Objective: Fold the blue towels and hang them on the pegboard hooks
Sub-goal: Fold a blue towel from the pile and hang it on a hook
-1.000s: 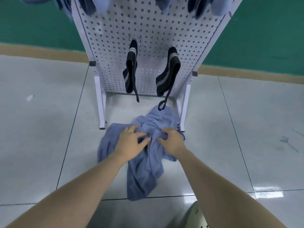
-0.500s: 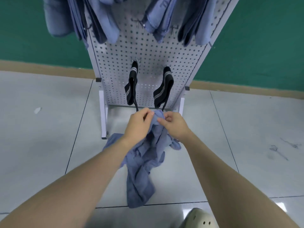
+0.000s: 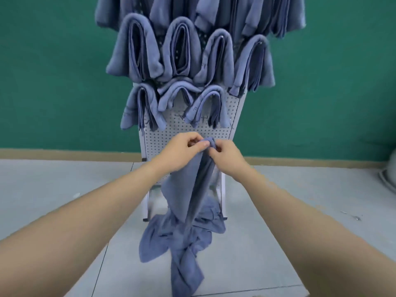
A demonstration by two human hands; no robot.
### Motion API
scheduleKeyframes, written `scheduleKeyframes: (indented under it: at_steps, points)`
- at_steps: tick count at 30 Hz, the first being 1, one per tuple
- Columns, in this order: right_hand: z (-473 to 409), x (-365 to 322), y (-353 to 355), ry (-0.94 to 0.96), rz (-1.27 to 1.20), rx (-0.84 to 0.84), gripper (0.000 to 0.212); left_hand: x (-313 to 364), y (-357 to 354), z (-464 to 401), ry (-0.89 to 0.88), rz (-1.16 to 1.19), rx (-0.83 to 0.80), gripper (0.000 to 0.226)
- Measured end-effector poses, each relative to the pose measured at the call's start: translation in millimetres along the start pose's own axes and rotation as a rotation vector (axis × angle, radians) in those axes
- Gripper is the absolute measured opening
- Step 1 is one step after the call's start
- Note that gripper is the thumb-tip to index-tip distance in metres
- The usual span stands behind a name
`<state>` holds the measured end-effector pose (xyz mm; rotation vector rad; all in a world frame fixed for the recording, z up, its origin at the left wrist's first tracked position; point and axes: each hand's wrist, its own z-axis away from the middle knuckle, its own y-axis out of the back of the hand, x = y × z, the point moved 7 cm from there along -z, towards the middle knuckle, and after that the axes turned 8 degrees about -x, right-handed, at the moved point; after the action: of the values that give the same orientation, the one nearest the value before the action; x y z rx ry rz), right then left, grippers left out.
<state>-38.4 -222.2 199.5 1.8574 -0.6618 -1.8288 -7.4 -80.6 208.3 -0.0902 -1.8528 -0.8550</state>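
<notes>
A blue towel (image 3: 188, 189) hangs bunched from both hands in front of the white pegboard (image 3: 192, 127). My left hand (image 3: 182, 150) and my right hand (image 3: 227, 156) pinch its top edge close together, thumbs nearly touching. The towel's lower part trails onto a crumpled heap of blue towels (image 3: 182, 239) on the floor at the stand's foot. Several folded blue towels (image 3: 188, 52) hang in rows on hooks across the upper board. The black straps on the lower board are hidden behind my hands and the towel.
The pegboard stand's white legs (image 3: 146, 209) rest on the grey tiled floor (image 3: 53, 189). A green wall (image 3: 53, 71) with a tan skirting runs behind. A pale round object (image 3: 387, 174) sits at the right edge.
Both hands have lifted the towel from the floor heap up to the middle of the board. The view has tilted upward, bringing the rows of hung towels into sight.
</notes>
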Motion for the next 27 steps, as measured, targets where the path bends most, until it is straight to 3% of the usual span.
scheduleKeyframes:
  at_steps: [4, 7, 10, 16, 22, 27]
  points:
    - [14, -60, 41, 0.125, 0.101, 0.086, 0.025, 32, 29, 24, 0.033, -0.252, -0.095, 0.034]
    - [28, -87, 62, 0.222, 0.151, 0.117, 0.032, 34, 55, 40, 0.081, -0.34, -0.059, 0.041]
    - [37, -91, 75, 0.238, 0.139, 0.139, 0.033, 26, 71, 49, 0.122, -0.226, 0.009, 0.034]
    - [36, -67, 81, 0.177, -0.072, 0.187, 0.023, 12, 70, 55, 0.227, -0.014, -0.029, 0.026]
    - [22, -54, 68, 0.174, -0.192, 0.103, 0.036, 26, 83, 47, 0.155, 0.447, 0.161, 0.012]
    - [8, -59, 44, 0.2, -0.259, -0.043, 0.058, 32, 76, 35, 0.131, 0.599, 0.21, 0.015]
